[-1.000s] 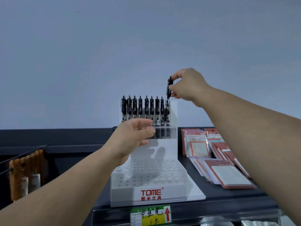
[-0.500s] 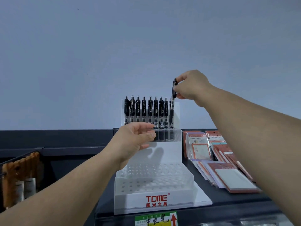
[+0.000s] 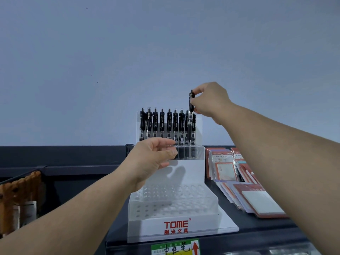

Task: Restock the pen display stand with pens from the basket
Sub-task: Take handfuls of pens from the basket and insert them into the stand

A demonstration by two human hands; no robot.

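The right hand [image 3: 209, 103] pinches a slim black pen [image 3: 191, 116] by its clip end. The pen stands upright with its tip at the top tier of the display stand [image 3: 176, 225], at the 3 o'clock end of the pen row [image 3: 161, 124]. The left hand [image 3: 150, 160] grips that tier's 9 o'clock side.

Open air above the pens [image 3: 165, 124], right up the wall [image 3: 165, 52]. The left hand [image 3: 152, 159], gripping the stand [image 3: 193, 181], blocks the top tier's left front; the right hand [image 3: 209, 102], pinching a pen [image 3: 190, 116], covers its right end. Lower tiers open from the front. Packets [image 3: 224, 168] crowd the stand's right side.
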